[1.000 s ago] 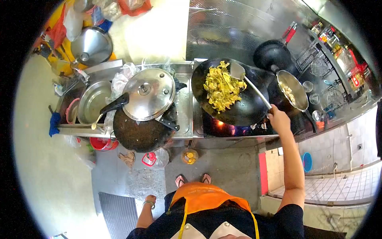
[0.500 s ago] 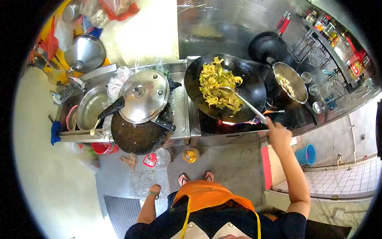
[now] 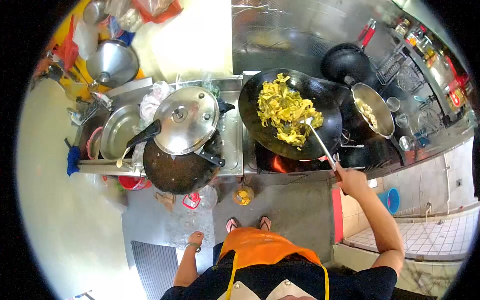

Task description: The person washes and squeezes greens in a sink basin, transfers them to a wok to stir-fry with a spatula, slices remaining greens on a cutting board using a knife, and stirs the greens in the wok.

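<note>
My right hand (image 3: 352, 181) is closed around the handle of a metal spatula (image 3: 322, 145), whose head rests among yellow-green chopped vegetables (image 3: 282, 107). They lie in a large black wok (image 3: 257, 131) over a burner with an orange flame (image 3: 278, 164) under its front edge. My left hand (image 3: 195, 238) hangs low beside my body, away from the counter. Its fingers look curled, and nothing shows in them.
Right of the wok stands a pot (image 3: 384, 116) with pale pieces inside. A pressure cooker lid (image 3: 187, 127) and a knife (image 3: 212, 159) lie on a round chopping board (image 3: 172, 172). A metal basin (image 3: 111, 145) sits further left. Bottles (image 3: 243, 195) stand on the floor below.
The spatula has turned over and shifted to the right side of the vegetables, which are spread further right. My right hand has moved slightly down and right. The whole view has shifted a little.
</note>
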### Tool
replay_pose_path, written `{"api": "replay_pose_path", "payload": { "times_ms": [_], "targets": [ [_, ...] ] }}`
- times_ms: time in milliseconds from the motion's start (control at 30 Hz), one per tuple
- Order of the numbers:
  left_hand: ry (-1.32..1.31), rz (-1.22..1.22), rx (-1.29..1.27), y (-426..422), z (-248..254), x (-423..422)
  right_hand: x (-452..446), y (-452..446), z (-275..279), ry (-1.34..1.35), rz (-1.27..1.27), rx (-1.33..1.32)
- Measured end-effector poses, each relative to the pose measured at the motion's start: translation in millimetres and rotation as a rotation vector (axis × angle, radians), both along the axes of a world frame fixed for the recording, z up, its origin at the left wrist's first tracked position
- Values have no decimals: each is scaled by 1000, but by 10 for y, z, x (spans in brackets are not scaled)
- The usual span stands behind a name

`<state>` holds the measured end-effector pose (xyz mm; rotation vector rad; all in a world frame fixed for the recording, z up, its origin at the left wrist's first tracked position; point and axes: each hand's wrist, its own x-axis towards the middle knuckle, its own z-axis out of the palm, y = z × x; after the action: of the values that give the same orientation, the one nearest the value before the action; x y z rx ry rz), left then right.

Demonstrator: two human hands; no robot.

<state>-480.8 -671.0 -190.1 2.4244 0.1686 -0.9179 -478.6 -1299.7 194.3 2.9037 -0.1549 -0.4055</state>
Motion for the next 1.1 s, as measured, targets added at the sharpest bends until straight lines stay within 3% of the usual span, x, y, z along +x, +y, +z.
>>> {"api": "replay_pose_path", "payload": {
  "times_ms": [33, 200, 233, 300, 367, 433, 567, 633, 667, 700, 767, 833, 867, 900, 967, 1033, 1067, 1100],
  "targets": [
    [44, 30, 29, 46, -30, -35, 178, 185, 302, 30, -85, -109],
    [89, 24, 125, 472, -379, -648, 1631, 358, 541, -436, 218, 38],
    [93, 9, 132, 506, -475, -716, 1998, 396, 379, -449, 224, 66],
    [139, 211, 89, 552, -419, -901, 2655, 301, -207, -296, 231, -10],
    [-15, 194, 79, 582, -354, -1130, 3051, 207, -751, -114, 176, -228],
    [247, 382, 83, 612, -315, -1289, 3295, -28, -1248, -197, 180, -187],
    [178, -99, 286, 666, -280, -1678, 3421, -24, -1371, -62, 154, -240],
    [57, -446, 404, 810, -585, -1933, 3459, 61, -1180, -181, -8, -188],
    [243, -85, 331, 850, -633, -1997, 3502, -16, -1146, -252, 65, -91],
    [250, -198, 308, 895, -722, -1984, 3568, -173, -1108, -329, 134, 6],
    [253, -432, 258, 956, -868, -1873, 3568, -174, -1051, -95, 87, -92],
    [210, -318, 233, 906, -819, -1649, 3459, 203, -935, 175, 35, -296],
    [189, -256, 219, 851, -778, -1510, 3529, 37, -1318, 139, 152, -350],
    [127, -84, 210, 793, -714, -1419, 3495, 5, -1502, 53, 90, -316],
    [12, 258, 192, 554, -314, -1006, 3555, 99, -1506, 106, 32, -346],
    [43, 380, 76, 522, -168, -775, 3510, 238, -1061, 59, -138, -181],
    [56, 397, 41, 516, -154, -741, 3507, 32, -955, -32, -164, 109],
    [60, 417, -3, 486, -168, -669, 3512, -132, -893, -187, -32, 116]
  ]
}}
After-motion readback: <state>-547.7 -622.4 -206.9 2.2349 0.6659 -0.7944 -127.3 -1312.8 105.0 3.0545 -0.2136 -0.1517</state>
